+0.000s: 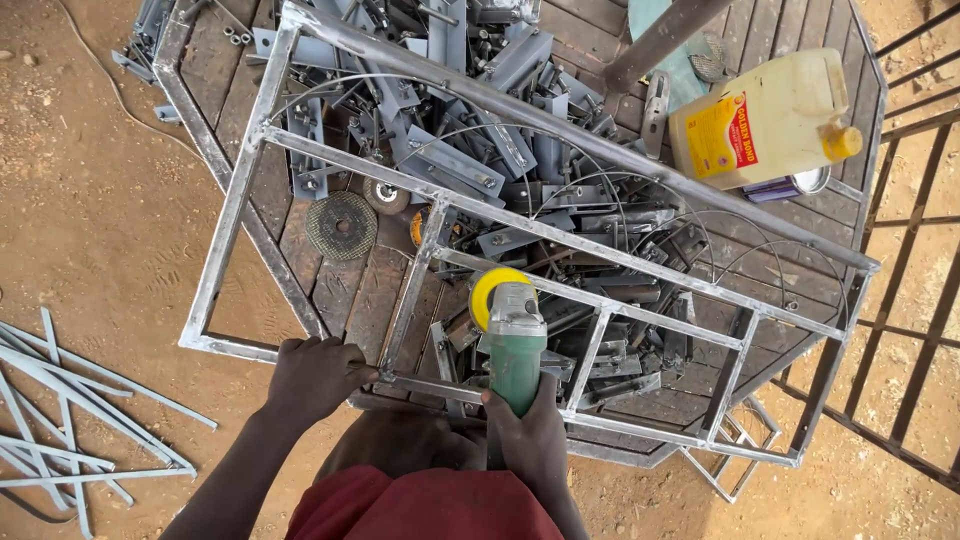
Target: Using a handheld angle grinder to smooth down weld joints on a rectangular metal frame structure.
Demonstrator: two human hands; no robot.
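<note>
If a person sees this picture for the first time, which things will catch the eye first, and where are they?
First comes the green angle grinder with its yellow guard, low in the centre, gripped by the right hand. The left hand rests on the near bar of the welded steel frame, which lies across the whole table. Behind it are a heap of grey metal brackets and, at the upper right, a yellowish plastic jug.

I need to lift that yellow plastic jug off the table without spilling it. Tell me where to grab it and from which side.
Grip the yellow jug by the moulded handle along its upper edge, near the capped neck. It lies on its side with the cap pointing right, so come from the right, the open edge of the wooden table. The metal frame and the pile of brackets crowd its left.
</note>
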